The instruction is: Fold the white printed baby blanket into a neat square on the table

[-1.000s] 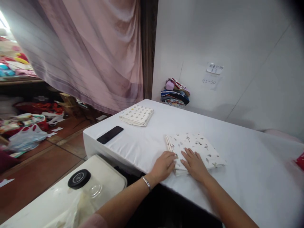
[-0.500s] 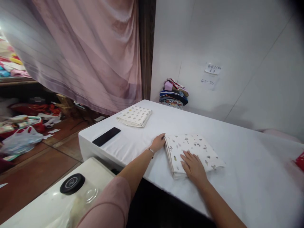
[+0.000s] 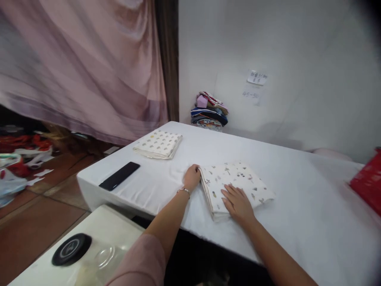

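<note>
On the white-covered table lies a folded white cloth [image 3: 230, 174] printed with small plants and animals. My left hand [image 3: 192, 177] has its fingers closed at the cloth's far left corner. Flat on top of the same cloth, near its front edge, rests my right hand [image 3: 238, 201], fingers stretched out. A second folded cloth [image 3: 159, 143], white with rows of small grey prints, sits farther back to the left, apart from both hands.
A black phone [image 3: 119, 176] lies at the table's [image 3: 160, 186] left edge. Folded fabrics [image 3: 209, 113] are stacked by the wall. A red object [image 3: 367, 180] is at the far right. A low cream surface [image 3: 101, 226] with a round black lid [image 3: 71, 249] stands front left.
My view has turned a little to the right, bringing more of the red object in. Both hands keep their places on the cloth, which looks nearly unchanged.
</note>
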The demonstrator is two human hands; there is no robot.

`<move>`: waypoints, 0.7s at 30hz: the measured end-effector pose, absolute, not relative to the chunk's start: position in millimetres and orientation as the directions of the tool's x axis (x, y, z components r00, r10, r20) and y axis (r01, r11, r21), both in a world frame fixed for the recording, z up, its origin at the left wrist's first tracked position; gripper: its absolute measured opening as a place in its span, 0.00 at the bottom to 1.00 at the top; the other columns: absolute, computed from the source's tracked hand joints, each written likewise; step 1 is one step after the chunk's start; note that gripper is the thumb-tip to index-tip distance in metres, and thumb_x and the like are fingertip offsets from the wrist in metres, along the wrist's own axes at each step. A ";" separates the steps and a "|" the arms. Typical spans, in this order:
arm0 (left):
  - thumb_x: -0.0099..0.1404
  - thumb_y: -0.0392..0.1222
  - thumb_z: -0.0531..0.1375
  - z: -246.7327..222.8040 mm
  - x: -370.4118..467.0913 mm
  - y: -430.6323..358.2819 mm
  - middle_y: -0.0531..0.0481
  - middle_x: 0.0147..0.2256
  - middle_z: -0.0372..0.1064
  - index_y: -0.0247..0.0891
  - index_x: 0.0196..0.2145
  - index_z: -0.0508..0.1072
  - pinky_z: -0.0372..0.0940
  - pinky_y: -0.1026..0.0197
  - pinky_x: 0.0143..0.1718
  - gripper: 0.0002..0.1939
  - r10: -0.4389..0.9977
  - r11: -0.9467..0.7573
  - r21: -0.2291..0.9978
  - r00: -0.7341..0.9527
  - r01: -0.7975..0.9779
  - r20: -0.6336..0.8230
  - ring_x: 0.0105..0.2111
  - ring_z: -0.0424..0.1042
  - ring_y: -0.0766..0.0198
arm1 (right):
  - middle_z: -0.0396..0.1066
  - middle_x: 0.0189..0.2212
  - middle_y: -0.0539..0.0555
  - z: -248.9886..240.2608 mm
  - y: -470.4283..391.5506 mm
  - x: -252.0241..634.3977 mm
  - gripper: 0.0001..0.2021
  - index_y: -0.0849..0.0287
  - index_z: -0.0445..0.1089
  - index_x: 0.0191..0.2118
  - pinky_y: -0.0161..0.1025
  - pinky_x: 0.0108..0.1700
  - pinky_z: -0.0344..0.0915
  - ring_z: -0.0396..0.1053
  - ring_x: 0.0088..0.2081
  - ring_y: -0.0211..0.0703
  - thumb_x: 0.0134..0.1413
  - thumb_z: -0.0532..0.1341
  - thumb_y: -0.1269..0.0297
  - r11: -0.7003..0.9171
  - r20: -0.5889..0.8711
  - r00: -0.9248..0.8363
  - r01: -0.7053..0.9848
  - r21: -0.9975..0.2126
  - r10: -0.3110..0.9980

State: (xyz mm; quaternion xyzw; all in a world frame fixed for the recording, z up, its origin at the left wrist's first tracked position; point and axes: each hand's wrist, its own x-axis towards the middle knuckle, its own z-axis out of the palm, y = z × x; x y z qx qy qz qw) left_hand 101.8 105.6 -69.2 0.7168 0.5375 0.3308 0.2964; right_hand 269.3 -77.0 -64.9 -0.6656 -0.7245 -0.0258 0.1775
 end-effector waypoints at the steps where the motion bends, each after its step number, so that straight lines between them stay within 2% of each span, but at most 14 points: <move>1: 0.60 0.38 0.51 -68.2 101.7 105.0 0.50 0.36 0.72 0.42 0.39 0.69 0.62 0.61 0.36 0.11 0.964 -0.258 0.762 0.209 0.594 0.164 0.36 0.70 0.62 | 0.60 0.57 0.52 -63.7 -77.0 268.2 0.19 0.51 0.65 0.54 0.51 0.58 0.49 0.53 0.59 0.49 0.61 0.47 0.57 0.112 0.288 -0.051 0.974 -0.197 0.956; 6: 0.60 0.38 0.50 -65.8 101.0 110.3 0.49 0.36 0.72 0.42 0.40 0.68 0.62 0.60 0.37 0.12 0.950 -0.308 0.707 0.244 0.637 0.194 0.37 0.70 0.59 | 0.60 0.57 0.51 -54.8 -77.3 264.5 0.18 0.50 0.64 0.53 0.49 0.57 0.48 0.53 0.59 0.47 0.62 0.47 0.56 0.097 0.306 -0.031 0.974 -0.204 0.952; 10: 0.58 0.38 0.52 -63.6 97.8 110.6 0.48 0.38 0.72 0.40 0.42 0.68 0.64 0.61 0.39 0.14 0.962 -0.261 0.807 0.208 0.529 0.174 0.38 0.70 0.61 | 0.61 0.56 0.51 -48.2 -78.6 264.7 0.17 0.50 0.64 0.53 0.47 0.56 0.48 0.53 0.58 0.47 0.61 0.48 0.57 0.103 0.313 -0.037 0.975 -0.197 0.949; 12: 0.57 0.38 0.53 -58.4 95.8 98.1 0.47 0.41 0.71 0.38 0.43 0.68 0.64 0.59 0.41 0.15 0.949 -0.316 0.816 0.167 0.484 0.269 0.40 0.70 0.60 | 0.61 0.56 0.51 -45.9 -79.8 264.7 0.17 0.50 0.63 0.53 0.46 0.56 0.47 0.53 0.58 0.46 0.61 0.49 0.57 0.106 0.303 -0.043 0.975 -0.195 0.952; 14: 0.58 0.40 0.54 -50.8 95.8 74.8 0.45 0.42 0.70 0.38 0.42 0.69 0.63 0.55 0.46 0.14 0.867 -0.493 0.737 0.192 0.462 0.460 0.44 0.68 0.58 | 0.61 0.56 0.51 -44.9 -80.7 264.4 0.18 0.50 0.63 0.54 0.46 0.56 0.47 0.53 0.58 0.46 0.61 0.48 0.57 0.101 0.296 -0.040 0.976 -0.193 0.954; 16: 0.60 0.41 0.54 -43.8 98.7 44.6 0.46 0.42 0.70 0.38 0.41 0.70 0.59 0.52 0.51 0.12 0.708 -0.705 0.594 0.333 0.387 0.623 0.46 0.66 0.57 | 0.60 0.57 0.51 -45.4 -81.0 264.0 0.18 0.50 0.63 0.54 0.46 0.57 0.45 0.52 0.59 0.46 0.62 0.48 0.57 0.090 0.296 -0.030 0.977 -0.193 0.955; 17: 0.61 0.41 0.53 -41.6 100.7 29.3 0.47 0.43 0.70 0.39 0.41 0.70 0.58 0.52 0.52 0.11 0.622 -0.783 0.526 0.430 0.331 0.655 0.47 0.66 0.58 | 0.60 0.57 0.51 -45.9 -80.7 263.6 0.18 0.50 0.62 0.55 0.46 0.57 0.45 0.51 0.59 0.46 0.62 0.48 0.57 0.085 0.295 -0.024 0.977 -0.196 0.955; 19: 0.62 0.40 0.54 -41.1 104.6 3.2 0.48 0.43 0.70 0.41 0.41 0.70 0.58 0.51 0.52 0.11 0.473 -0.871 0.436 0.625 0.226 0.621 0.46 0.66 0.59 | 0.60 0.57 0.51 -46.7 -79.8 263.2 0.18 0.49 0.61 0.56 0.47 0.57 0.45 0.51 0.59 0.46 0.62 0.47 0.58 0.084 0.288 -0.021 0.975 -0.206 0.957; 21: 0.62 0.39 0.53 -45.5 106.4 -12.8 0.49 0.42 0.71 0.42 0.42 0.70 0.60 0.51 0.49 0.11 0.420 -0.885 0.426 0.722 0.190 0.551 0.44 0.67 0.59 | 0.59 0.57 0.51 -46.1 -79.2 264.7 0.19 0.50 0.61 0.56 0.47 0.58 0.45 0.51 0.60 0.46 0.62 0.47 0.57 0.104 0.270 -0.042 0.970 -0.221 0.962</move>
